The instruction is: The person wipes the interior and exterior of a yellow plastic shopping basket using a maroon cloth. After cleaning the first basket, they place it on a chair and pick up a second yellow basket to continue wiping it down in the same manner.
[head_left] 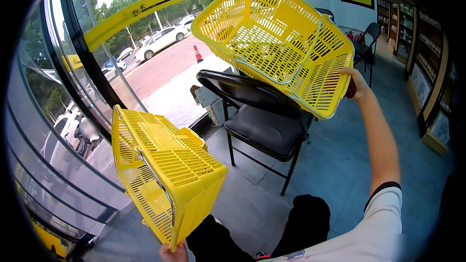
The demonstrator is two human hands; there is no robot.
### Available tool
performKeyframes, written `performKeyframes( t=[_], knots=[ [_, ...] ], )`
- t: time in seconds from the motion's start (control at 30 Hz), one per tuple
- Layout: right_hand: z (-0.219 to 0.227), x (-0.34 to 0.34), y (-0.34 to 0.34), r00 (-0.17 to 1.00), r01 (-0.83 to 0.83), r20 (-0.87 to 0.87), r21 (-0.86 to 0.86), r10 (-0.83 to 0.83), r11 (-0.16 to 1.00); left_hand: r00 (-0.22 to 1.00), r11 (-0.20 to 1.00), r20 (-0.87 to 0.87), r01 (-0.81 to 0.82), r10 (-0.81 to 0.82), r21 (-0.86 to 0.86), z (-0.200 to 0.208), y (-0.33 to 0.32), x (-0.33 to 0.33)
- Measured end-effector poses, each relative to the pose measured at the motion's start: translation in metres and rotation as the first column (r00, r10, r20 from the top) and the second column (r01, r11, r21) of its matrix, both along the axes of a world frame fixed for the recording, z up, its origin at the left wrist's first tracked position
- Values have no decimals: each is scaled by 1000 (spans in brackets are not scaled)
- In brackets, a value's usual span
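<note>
My right hand (359, 85) is closed on the near right end of a yellow plastic shopping basket (286, 17), raised above a black folding chair (264, 127). That basket is tilted, so its slotted inside shows, and its thin metal handles lie across it; nothing is in it. A small dark red patch shows beside my fingers. Low on the left, my left hand (174, 252) grips the lower corner of a second yellow shopping basket (160, 138). It is tipped on its side, with its mouth toward the left and a metal handle hanging across it. The two baskets are apart.
Tall glass panes with a yellow band (145, 7) stand ahead and left; parked cars and a traffic cone (198, 54) are outside. Boxes (211, 104) sit behind the chair. Another black chair (370, 43) and stocked shelves (429, 48) are at right.
</note>
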State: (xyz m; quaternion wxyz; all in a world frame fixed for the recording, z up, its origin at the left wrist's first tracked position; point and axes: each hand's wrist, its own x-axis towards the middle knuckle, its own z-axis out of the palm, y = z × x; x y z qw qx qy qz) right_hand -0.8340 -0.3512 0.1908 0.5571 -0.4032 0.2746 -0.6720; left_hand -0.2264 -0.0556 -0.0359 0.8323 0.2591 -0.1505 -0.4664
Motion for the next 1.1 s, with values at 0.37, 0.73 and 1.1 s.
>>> performKeyframes(
  t=[0.37,0.73,1.1],
  knots=[
    [14,-3,-69,970,-102,-201,166,134,981,994,992,-14,-112,113,49,14,-11,-4],
    [-27,-15,-89,964,4,-254,295,75,955,995,993,-18,-91,93,76,20,-23,0],
    [-27,-83,-70,916,106,-398,369,54,924,996,994,45,-80,77,70,16,-28,-1]
  ],
)
